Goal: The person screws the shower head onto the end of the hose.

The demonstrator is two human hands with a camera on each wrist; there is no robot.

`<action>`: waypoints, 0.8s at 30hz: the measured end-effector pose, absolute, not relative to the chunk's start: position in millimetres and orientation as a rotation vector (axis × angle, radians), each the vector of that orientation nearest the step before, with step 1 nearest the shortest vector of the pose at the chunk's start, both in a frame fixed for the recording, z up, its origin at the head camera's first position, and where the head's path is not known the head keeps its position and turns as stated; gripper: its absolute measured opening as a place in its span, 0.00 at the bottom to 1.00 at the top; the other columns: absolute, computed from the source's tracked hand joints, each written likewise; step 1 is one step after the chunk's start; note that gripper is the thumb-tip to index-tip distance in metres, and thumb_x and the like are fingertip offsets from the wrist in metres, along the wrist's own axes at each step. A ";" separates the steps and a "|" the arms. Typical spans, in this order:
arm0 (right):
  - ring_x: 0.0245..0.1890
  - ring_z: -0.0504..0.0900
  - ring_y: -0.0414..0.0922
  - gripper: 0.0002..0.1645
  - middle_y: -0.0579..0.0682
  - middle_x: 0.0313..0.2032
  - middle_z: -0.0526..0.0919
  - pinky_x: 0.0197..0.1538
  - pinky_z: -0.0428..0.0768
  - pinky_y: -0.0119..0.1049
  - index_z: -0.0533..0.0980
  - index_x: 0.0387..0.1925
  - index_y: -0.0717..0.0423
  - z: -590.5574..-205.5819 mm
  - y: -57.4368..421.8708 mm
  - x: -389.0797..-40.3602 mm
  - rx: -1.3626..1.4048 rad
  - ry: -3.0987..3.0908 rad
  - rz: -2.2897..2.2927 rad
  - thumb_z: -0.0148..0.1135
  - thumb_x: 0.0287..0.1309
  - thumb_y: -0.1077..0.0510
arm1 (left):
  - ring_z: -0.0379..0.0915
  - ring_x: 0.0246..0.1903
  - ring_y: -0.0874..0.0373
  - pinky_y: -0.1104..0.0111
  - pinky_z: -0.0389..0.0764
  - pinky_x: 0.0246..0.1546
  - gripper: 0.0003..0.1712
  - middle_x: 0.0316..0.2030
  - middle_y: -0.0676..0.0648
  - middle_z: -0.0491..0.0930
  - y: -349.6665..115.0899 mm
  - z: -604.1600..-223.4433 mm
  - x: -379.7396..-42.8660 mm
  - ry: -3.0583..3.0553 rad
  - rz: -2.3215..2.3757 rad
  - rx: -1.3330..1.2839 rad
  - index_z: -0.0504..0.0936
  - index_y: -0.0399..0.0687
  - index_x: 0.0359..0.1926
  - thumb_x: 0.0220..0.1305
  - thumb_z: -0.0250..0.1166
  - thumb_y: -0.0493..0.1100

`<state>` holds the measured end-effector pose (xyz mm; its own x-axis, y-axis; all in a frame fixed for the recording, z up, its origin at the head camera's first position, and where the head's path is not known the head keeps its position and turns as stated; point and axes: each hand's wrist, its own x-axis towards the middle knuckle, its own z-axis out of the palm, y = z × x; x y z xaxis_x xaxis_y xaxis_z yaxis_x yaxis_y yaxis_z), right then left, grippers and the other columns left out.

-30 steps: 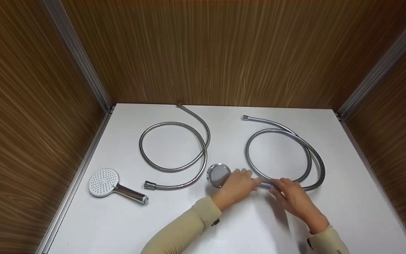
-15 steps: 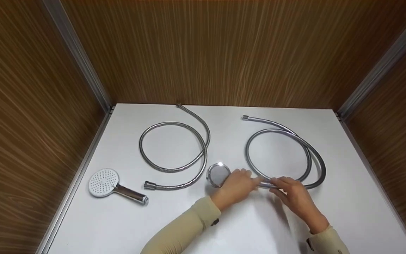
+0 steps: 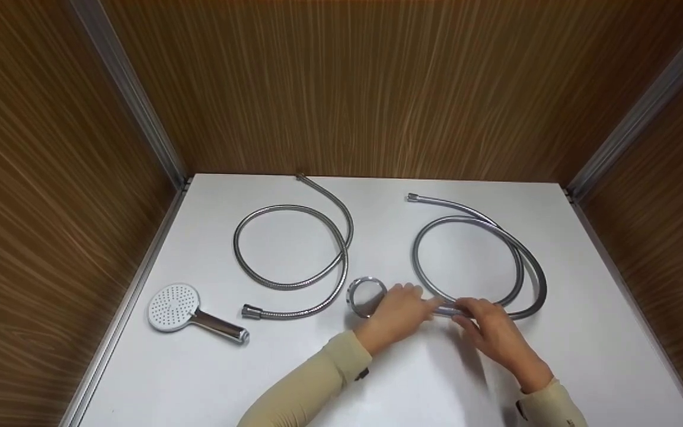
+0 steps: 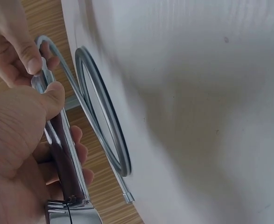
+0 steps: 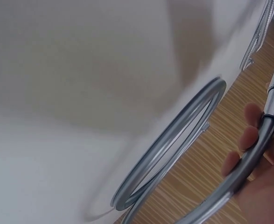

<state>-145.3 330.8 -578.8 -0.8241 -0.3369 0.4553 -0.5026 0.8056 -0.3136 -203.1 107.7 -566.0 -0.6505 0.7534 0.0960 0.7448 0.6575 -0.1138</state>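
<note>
My left hand [image 3: 399, 311] grips a chrome shower head by its handle [image 4: 66, 158], thumb laid along the handle near its end. The round head [image 3: 351, 293] sticks out left of that hand, a little above the table. My right hand [image 3: 495, 332] holds the end of a smooth grey shower hose [image 3: 542, 290] between thumb and fingers. In the right wrist view, the hose's chrome connector [image 5: 272, 102] lines up with the handle end, and the fingers wrap that stretch. The joint itself is partly covered by fingers. The rest of this hose lies looped on the right side.
A second shower head [image 3: 172, 308], white-faced with a chrome handle, lies at the left. Beside it a ribbed metal hose [image 3: 282, 287] lies in a loop. Wood-grain panels [image 3: 341, 89] enclose the white table [image 3: 401, 391] at the back and sides.
Both hands stay in nearly the same place. The held shower head has turned slightly, its round face catching the light differently. The right fingers have shifted a little at the connector.
</note>
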 end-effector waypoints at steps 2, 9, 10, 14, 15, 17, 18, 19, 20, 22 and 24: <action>0.33 0.80 0.39 0.16 0.45 0.34 0.87 0.40 0.78 0.43 0.82 0.47 0.58 -577.9 330.4 -145.1 0.629 -2.621 0.590 0.76 0.58 0.64 | 0.77 0.39 0.60 0.68 0.77 0.42 0.22 0.39 0.54 0.84 107.6 -565.9 -202.9 -2.728 0.094 -1.240 0.75 0.73 0.66 0.76 0.57 0.63; 0.35 0.80 0.39 0.12 0.42 0.35 0.87 0.42 0.75 0.43 0.84 0.49 0.57 -573.6 329.3 -144.6 0.550 -2.736 0.592 0.71 0.66 0.60 | 0.78 0.40 0.59 0.68 0.79 0.42 0.22 0.39 0.54 0.85 107.1 -565.6 -202.6 -2.714 0.103 -1.232 0.74 0.73 0.67 0.76 0.58 0.63; 0.36 0.81 0.40 0.13 0.42 0.36 0.87 0.43 0.75 0.43 0.83 0.50 0.58 -573.8 329.6 -144.6 0.551 -2.732 0.612 0.72 0.65 0.60 | 0.78 0.40 0.59 0.68 0.79 0.42 0.22 0.40 0.54 0.85 107.2 -565.8 -202.7 -2.716 0.108 -1.232 0.74 0.73 0.67 0.76 0.57 0.63; 0.38 0.86 0.43 0.23 0.44 0.38 0.88 0.43 0.78 0.44 0.80 0.51 0.58 -576.8 331.0 -145.7 0.599 -2.667 0.647 0.79 0.55 0.64 | 0.78 0.39 0.60 0.68 0.78 0.42 0.23 0.40 0.54 0.84 107.9 -566.1 -202.4 -2.720 0.111 -1.232 0.74 0.73 0.68 0.76 0.57 0.63; 0.38 0.87 0.43 0.25 0.45 0.38 0.88 0.42 0.78 0.44 0.79 0.51 0.58 -577.6 331.3 -145.9 0.615 -2.645 0.639 0.80 0.52 0.65 | 0.78 0.39 0.60 0.68 0.78 0.42 0.23 0.40 0.54 0.85 108.0 -565.9 -202.3 -2.719 0.110 -1.234 0.74 0.73 0.68 0.76 0.57 0.63; 0.37 0.87 0.43 0.27 0.45 0.37 0.87 0.41 0.79 0.43 0.78 0.50 0.57 -579.1 331.9 -146.5 0.642 -2.610 0.608 0.82 0.49 0.67 | 0.78 0.39 0.60 0.68 0.79 0.42 0.23 0.40 0.54 0.85 108.3 -565.4 -202.0 -2.720 0.099 -1.238 0.74 0.73 0.68 0.76 0.57 0.63; 0.36 0.86 0.43 0.27 0.45 0.36 0.87 0.40 0.78 0.43 0.78 0.49 0.57 -579.6 332.2 -146.5 0.649 -2.597 0.594 0.82 0.49 0.67 | 0.78 0.40 0.60 0.68 0.79 0.43 0.23 0.40 0.54 0.85 108.3 -565.3 -201.9 -2.723 0.091 -1.240 0.74 0.73 0.68 0.76 0.57 0.63; 0.36 0.86 0.42 0.26 0.45 0.36 0.87 0.40 0.78 0.43 0.79 0.49 0.56 -579.9 332.4 -146.4 0.653 -2.591 0.583 0.82 0.49 0.67 | 0.78 0.40 0.59 0.68 0.79 0.43 0.23 0.40 0.54 0.85 108.4 -565.3 -201.8 -2.727 0.084 -1.242 0.75 0.73 0.68 0.76 0.57 0.63; 0.35 0.85 0.42 0.25 0.45 0.35 0.87 0.40 0.78 0.43 0.80 0.48 0.56 -579.9 332.6 -146.3 0.656 -2.589 0.574 0.81 0.50 0.67 | 0.78 0.40 0.60 0.68 0.79 0.43 0.23 0.41 0.54 0.85 108.4 -565.3 -201.8 -2.731 0.082 -1.244 0.74 0.73 0.68 0.76 0.57 0.62; 0.35 0.83 0.41 0.22 0.45 0.35 0.87 0.40 0.78 0.43 0.81 0.48 0.56 -579.7 332.7 -146.0 0.646 -2.601 0.552 0.80 0.52 0.66 | 0.78 0.40 0.60 0.68 0.79 0.44 0.23 0.41 0.54 0.85 108.6 -565.4 -201.8 -2.743 0.077 -1.246 0.74 0.73 0.68 0.76 0.57 0.62; 0.34 0.81 0.41 0.20 0.45 0.34 0.86 0.40 0.77 0.44 0.82 0.48 0.55 -578.8 332.4 -145.3 0.629 -2.628 0.533 0.79 0.55 0.64 | 0.78 0.41 0.60 0.68 0.79 0.45 0.23 0.42 0.54 0.85 109.0 -565.5 -201.8 -2.756 0.073 -1.248 0.74 0.73 0.69 0.76 0.57 0.62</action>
<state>-145.3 332.4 -578.8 -0.8255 -0.3465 0.4455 -0.4927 0.8275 -0.2694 -201.8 109.0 -565.5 -0.6544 0.7514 0.0846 0.7459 0.6598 -0.0912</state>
